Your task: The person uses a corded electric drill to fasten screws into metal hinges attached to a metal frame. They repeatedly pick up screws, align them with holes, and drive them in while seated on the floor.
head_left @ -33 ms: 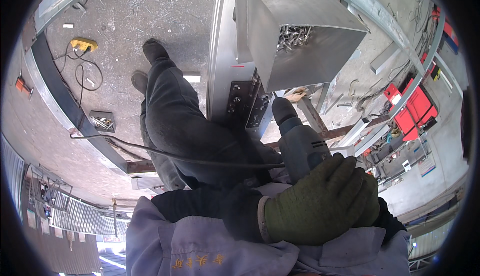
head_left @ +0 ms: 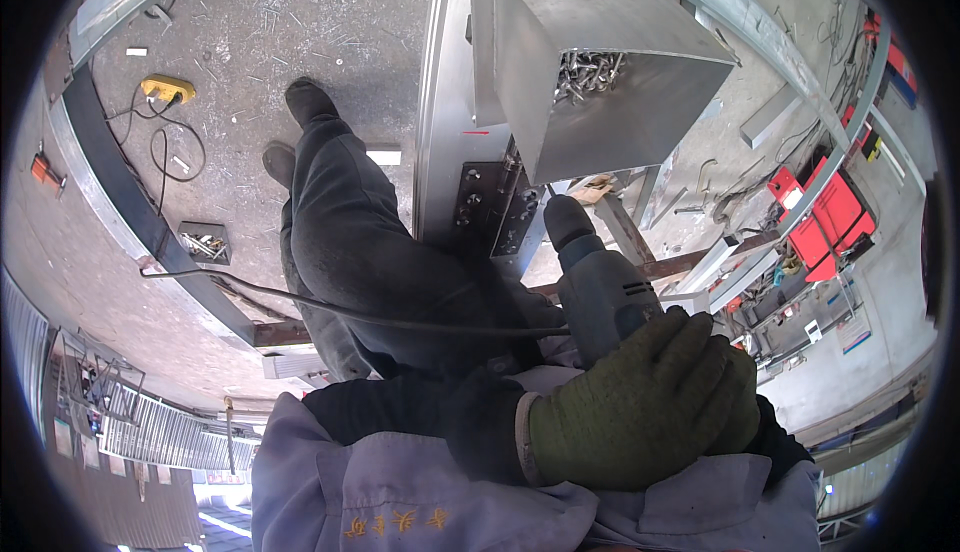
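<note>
A grey-blue corded electric drill (head_left: 603, 297) points away from me, its black chuck end (head_left: 568, 220) beside a dark metal plate with holes and screws (head_left: 516, 217). My left hand (head_left: 620, 412), in a green work glove, is closed over the drill's rear end and over my other hand. My right hand (head_left: 738, 402), gloved in green too, is mostly covered by the left; its fingers around the drill's handle are hidden. Just beyond the chuck stands an open sheet-metal box (head_left: 640, 132) with a pile of screws (head_left: 588, 74) inside. The bit's tip is hard to make out.
The drill's black cable (head_left: 350, 309) runs left across my legs. On the floor at left lie a yellow power socket block (head_left: 168, 89) and a small tray of metal pieces (head_left: 204, 243). Steel beams (head_left: 150, 207) frame both sides; red equipment (head_left: 825, 217) stands at right.
</note>
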`<move>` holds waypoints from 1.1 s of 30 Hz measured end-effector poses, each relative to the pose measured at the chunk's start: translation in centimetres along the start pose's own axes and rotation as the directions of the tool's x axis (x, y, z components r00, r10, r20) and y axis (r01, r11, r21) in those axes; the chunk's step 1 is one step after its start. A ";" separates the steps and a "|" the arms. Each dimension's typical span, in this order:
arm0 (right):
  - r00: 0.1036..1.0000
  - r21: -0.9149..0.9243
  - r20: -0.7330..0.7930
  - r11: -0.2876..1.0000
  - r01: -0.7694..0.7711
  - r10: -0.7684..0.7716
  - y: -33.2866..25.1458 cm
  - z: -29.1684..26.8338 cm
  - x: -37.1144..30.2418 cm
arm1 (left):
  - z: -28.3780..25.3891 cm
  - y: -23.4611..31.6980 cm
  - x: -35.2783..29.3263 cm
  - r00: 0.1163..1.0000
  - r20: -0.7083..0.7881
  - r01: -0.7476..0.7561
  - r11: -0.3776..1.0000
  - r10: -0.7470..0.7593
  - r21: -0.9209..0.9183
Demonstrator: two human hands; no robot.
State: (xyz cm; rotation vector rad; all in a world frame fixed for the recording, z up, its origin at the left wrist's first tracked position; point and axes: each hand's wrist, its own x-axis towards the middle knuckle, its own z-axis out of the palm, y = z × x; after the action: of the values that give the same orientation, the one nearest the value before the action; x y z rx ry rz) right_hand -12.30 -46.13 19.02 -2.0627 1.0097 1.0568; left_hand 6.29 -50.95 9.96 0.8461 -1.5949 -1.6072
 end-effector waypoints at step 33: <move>0.999 -0.110 0.031 0.994 -0.012 0.015 1.5 -0.7 0.5 | 0.5 -1.0 -0.7 0.988 -0.155 -0.017 1.000 0.020 0.021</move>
State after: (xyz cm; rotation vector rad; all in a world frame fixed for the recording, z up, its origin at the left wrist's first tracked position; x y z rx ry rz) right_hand -13.12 -47.65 18.73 -2.1218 0.9712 1.1716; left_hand 6.19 -50.12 8.90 0.9401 -1.5064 -1.4772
